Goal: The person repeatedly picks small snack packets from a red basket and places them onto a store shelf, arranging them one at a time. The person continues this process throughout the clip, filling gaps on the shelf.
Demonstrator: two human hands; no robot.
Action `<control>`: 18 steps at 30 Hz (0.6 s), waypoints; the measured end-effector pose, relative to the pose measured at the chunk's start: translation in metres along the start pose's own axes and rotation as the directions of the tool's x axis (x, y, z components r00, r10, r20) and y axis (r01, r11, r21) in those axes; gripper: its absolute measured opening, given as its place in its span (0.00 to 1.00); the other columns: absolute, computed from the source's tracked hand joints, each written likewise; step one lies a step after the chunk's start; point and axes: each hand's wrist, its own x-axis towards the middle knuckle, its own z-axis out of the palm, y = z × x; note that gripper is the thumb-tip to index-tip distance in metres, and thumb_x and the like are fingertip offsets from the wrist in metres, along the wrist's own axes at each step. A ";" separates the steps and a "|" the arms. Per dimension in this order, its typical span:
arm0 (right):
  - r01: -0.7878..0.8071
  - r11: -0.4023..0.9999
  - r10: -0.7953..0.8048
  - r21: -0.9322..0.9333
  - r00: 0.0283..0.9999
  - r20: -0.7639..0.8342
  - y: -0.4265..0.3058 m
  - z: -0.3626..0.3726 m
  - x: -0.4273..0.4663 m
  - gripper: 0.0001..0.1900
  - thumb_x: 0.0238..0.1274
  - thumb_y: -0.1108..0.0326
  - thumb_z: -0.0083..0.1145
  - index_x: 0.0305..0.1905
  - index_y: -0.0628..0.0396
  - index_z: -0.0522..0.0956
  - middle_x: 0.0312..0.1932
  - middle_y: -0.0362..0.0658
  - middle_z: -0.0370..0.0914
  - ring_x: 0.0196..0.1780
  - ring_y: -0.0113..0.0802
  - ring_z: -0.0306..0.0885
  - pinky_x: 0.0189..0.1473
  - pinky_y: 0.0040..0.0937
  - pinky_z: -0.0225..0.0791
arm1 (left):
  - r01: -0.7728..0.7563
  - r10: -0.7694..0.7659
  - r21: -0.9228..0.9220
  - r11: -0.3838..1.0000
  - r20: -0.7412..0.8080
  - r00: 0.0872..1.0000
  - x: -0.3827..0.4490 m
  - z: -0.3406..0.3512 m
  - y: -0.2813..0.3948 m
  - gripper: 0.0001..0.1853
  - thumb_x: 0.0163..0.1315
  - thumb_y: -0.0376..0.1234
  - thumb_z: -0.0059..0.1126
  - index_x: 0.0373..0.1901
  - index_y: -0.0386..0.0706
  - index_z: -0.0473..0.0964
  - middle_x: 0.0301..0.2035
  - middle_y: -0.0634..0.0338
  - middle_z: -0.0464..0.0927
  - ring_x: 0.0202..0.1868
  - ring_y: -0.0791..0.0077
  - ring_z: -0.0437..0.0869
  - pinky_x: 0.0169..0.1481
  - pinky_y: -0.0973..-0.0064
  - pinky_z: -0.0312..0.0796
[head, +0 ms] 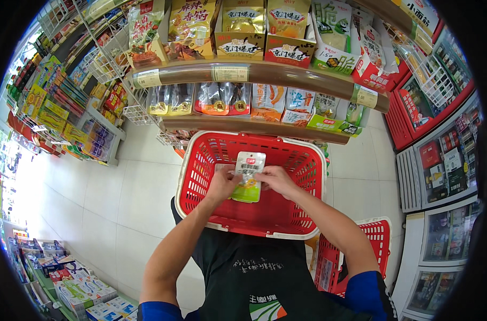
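Both hands are over a red plastic shopping basket (267, 218) with a white rim. A white and green snack pouch (249, 162) is held upright between them, its printed face towards me. My left hand (223, 182) grips its left edge, and my right hand (273, 178) pinches its right side. Part of another packet (219, 166) shows beside my left fingers; whether it is held or lies in the basket, I cannot tell. The fingers hide parts of the pouch's edges.
Ahead is a shelf (267, 72) of snack packets in display boxes. A second red basket (382, 240) stands on the floor at the right. Red and white refrigerated cabinets (412, 172) line the right side. Racks of goods (59, 116) stand at the left, and boxed products (81, 289) at lower left.
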 end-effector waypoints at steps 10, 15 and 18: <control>-0.264 0.961 0.265 -0.085 0.964 0.000 0.093 0.089 0.126 0.14 0.70 0.59 0.60 0.41 0.60 0.85 0.32 0.46 0.85 0.34 0.31 0.86 0.31 0.35 0.79 | -0.025 -0.252 0.824 0.565 0.202 0.946 0.051 -0.035 -0.076 0.44 0.57 0.44 0.67 0.72 0.33 0.60 0.58 0.33 0.77 0.64 0.43 0.77 0.68 0.55 0.72; -0.130 0.826 0.076 -0.548 0.990 -0.120 0.103 0.109 0.127 0.21 0.65 0.53 0.62 0.53 0.60 0.81 0.49 0.56 0.85 0.54 0.50 0.85 0.53 0.48 0.78 | -0.129 -0.221 0.847 0.515 0.277 0.935 0.043 -0.036 -0.105 0.44 0.56 0.45 0.68 0.75 0.49 0.60 0.63 0.36 0.73 0.69 0.38 0.71 0.72 0.56 0.69; -0.094 0.851 0.068 -0.517 0.995 -0.070 0.109 0.104 0.125 0.28 0.65 0.50 0.61 0.63 0.57 0.75 0.56 0.58 0.82 0.59 0.55 0.81 0.60 0.50 0.74 | -0.047 -0.365 0.843 0.536 0.281 0.888 0.039 -0.034 -0.089 0.47 0.57 0.46 0.69 0.78 0.58 0.56 0.75 0.41 0.55 0.72 0.35 0.66 0.76 0.51 0.64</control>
